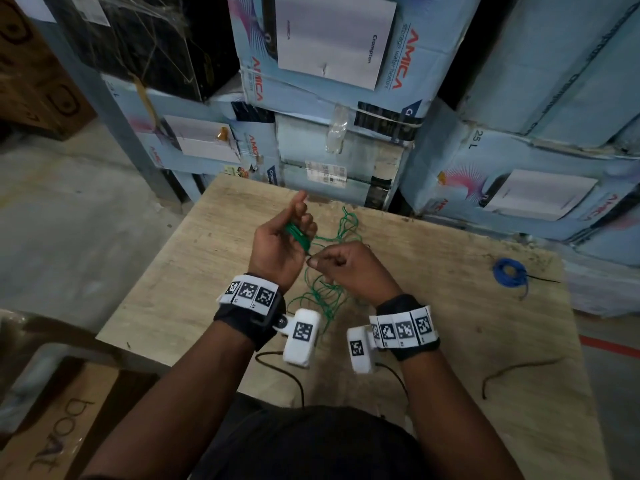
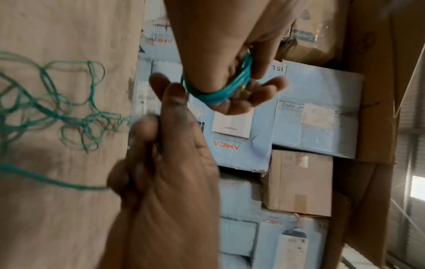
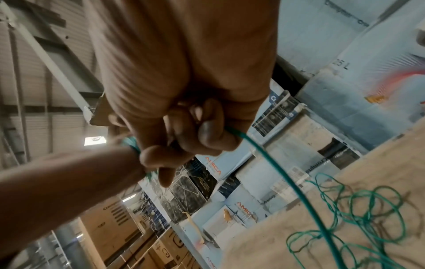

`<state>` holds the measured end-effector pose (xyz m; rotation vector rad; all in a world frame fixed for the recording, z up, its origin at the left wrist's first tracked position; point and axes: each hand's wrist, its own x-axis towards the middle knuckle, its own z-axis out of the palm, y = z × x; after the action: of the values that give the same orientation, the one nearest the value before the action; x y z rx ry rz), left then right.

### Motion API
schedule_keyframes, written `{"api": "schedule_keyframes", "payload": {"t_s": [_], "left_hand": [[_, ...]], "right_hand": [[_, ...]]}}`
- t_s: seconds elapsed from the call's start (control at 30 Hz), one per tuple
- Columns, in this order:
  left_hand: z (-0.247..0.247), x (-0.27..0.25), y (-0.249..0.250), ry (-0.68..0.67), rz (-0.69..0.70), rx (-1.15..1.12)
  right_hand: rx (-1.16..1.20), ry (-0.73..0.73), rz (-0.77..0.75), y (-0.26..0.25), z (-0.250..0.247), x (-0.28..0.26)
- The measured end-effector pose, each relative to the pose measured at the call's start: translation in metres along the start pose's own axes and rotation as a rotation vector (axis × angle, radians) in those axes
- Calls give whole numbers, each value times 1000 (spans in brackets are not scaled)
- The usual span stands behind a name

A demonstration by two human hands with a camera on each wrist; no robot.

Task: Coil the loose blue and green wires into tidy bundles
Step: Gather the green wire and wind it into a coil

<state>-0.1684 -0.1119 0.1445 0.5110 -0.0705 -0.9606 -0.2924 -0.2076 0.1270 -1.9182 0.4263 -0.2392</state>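
My left hand [image 1: 282, 237] is raised palm-up over the wooden table [image 1: 450, 327], with a small green wire coil [image 1: 297, 235] wound round its curled fingers. In the left wrist view the coil [image 2: 216, 94] wraps those fingers [image 2: 250, 98]. My right hand [image 1: 346, 268] is just right of it and pinches the green strand [image 3: 276, 172] leading to the coil. The rest of the green wire [image 1: 322, 296] lies in loose tangled loops on the table under and behind both hands. A blue wire coil [image 1: 509, 271] lies wound at the table's right side.
Stacked light-blue cartons [image 1: 329, 46] rise right behind the table's far edge. A short dark wire piece [image 1: 519, 370] lies on the table at the near right. A brown cardboard box [image 1: 52, 427] sits on the floor at the lower left.
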Motion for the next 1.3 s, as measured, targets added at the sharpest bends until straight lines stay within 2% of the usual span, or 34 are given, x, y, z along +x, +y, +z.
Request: {"api": "schedule_keyframes", "payload": {"t_s": [0.13, 0.27, 0.33, 0.37, 0.5, 0.6, 0.73, 0.83, 0.93, 0.97, 1.03, 1.17, 1.3], "left_hand": [[-27, 11, -3, 267, 195, 284], [-37, 14, -9, 379, 283, 524], [-35, 15, -12, 369, 266, 713], [-32, 14, -14, 324, 239, 798], [-15, 0, -20, 14, 1, 964], [-5, -14, -22, -125, -213, 823], [6, -27, -16, -233, -445, 397], [12, -28, -14, -313, -495, 166], [15, -27, -10, -414, -500, -90], [16, -25, -9, -414, -482, -157], [18, -21, -6, -350, -351, -152], [10, -3, 1, -135, -55, 0], [1, 18, -3, 99, 116, 256]], "right_hand": [[12, -15, -13, -9, -11, -9], [1, -89, -54, -18, -11, -12], [-3, -108, -86, -23, -11, -12], [12, -102, -95, -26, -12, -12], [68, 24, -188, -32, -29, -4], [183, 112, -234, -25, -39, 7], [295, 195, -222, -19, -35, 11], [353, 233, -112, -6, -24, 11], [336, 196, 4, 5, -14, 9], [327, 175, 19, 7, -11, 8], [237, 112, 18, 10, -9, 7], [110, 12, 9, 10, -5, 4], [74, 4, -17, 6, -6, 4]]}}
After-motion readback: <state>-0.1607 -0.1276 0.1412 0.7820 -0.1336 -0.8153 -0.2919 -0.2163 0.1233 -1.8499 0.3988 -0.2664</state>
